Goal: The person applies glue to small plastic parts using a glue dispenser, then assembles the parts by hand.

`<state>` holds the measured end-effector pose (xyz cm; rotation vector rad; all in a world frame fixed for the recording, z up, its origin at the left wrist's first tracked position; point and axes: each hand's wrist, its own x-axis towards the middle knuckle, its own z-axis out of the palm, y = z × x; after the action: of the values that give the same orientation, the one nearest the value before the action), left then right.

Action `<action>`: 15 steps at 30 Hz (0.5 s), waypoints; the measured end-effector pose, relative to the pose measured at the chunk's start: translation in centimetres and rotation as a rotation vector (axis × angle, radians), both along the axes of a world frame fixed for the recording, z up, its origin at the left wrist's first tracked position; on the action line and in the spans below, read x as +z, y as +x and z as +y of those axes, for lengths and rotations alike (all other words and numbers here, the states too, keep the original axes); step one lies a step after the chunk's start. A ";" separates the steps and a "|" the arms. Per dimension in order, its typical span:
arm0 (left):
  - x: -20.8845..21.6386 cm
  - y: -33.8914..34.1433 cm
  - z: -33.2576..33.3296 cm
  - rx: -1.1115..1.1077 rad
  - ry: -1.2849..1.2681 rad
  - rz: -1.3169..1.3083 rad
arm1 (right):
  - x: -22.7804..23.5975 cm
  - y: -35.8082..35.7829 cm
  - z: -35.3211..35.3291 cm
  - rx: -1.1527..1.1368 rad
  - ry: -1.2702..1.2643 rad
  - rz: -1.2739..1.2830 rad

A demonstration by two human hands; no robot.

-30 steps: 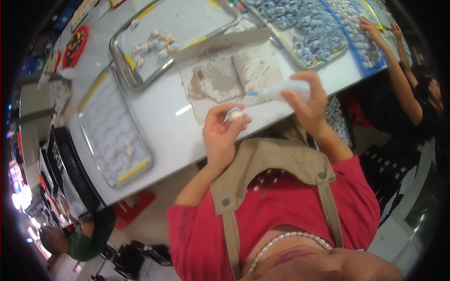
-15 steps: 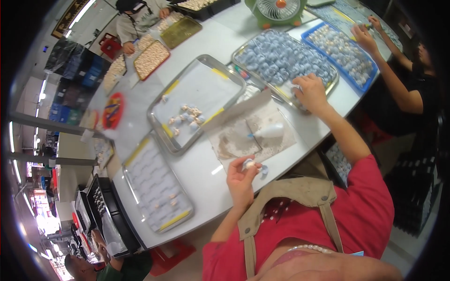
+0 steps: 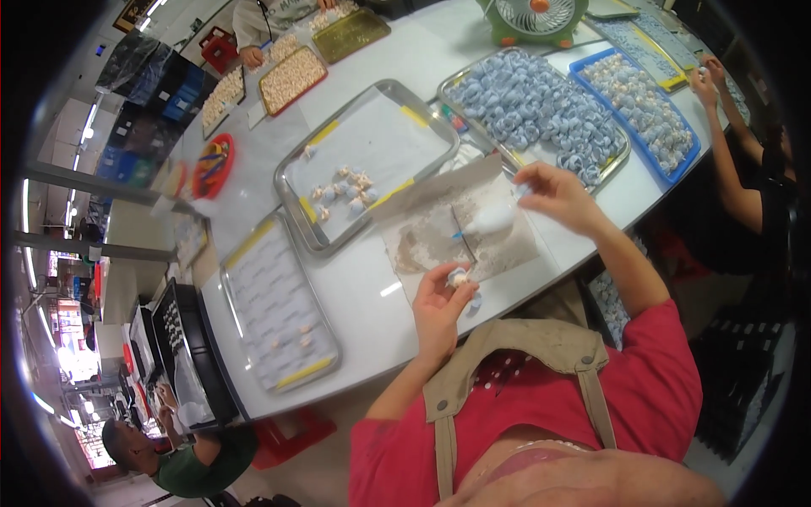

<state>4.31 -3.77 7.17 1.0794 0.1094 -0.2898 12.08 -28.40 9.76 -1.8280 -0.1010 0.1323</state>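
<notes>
My left hand (image 3: 436, 317) pinches a small beige-and-pale-blue piece (image 3: 459, 277) over the table's near edge. Just below those fingertips shows another blue shell-like piece (image 3: 475, 301); whether the hand touches it, I cannot tell. My right hand (image 3: 559, 198) is closed at the fingertips on a small pale blue piece (image 3: 521, 191), above the edge of a stained sheet of card (image 3: 422, 241). On that card lies a white squeeze bottle (image 3: 492, 221) with a blue tip. Beyond my right hand stands a metal tray (image 3: 627, 155) heaped with blue shell-like pieces (image 3: 541, 106).
A paper-lined metal tray (image 3: 363, 127) holds several blue-and-beige pieces. A lined tray (image 3: 283, 296) lies left of it. A blue basket (image 3: 686, 165) of pieces, a green fan (image 3: 532, 17) and a red bowl (image 3: 213, 166) stand farther off. Co-workers sit around the table.
My right hand has come back from the tray of blue pieces toward the card, with a pale blue piece in its fingers. My left hand keeps its hold. The view has shifted slightly.
</notes>
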 end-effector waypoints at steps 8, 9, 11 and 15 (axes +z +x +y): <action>0.5 0.6 -0.3 -0.095 -0.053 -0.092 | 2.0 -4.9 4.6 0.196 0.102 -0.198; 0.4 0.6 -0.2 -0.130 -0.079 -0.121 | 1.8 -5.1 5.1 0.202 0.097 -0.182; 0.5 0.5 -0.2 -0.124 -0.104 -0.100 | 1.4 -5.3 5.8 0.184 -0.081 -0.397; 0.1 -0.2 0.0 -0.141 -0.063 -0.142 | 0.9 -6.1 7.0 0.201 -0.104 -0.449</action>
<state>4.13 -3.74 7.25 1.0440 -0.1027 -0.3406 5.99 -21.44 10.69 -1.9212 -0.6029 -0.1373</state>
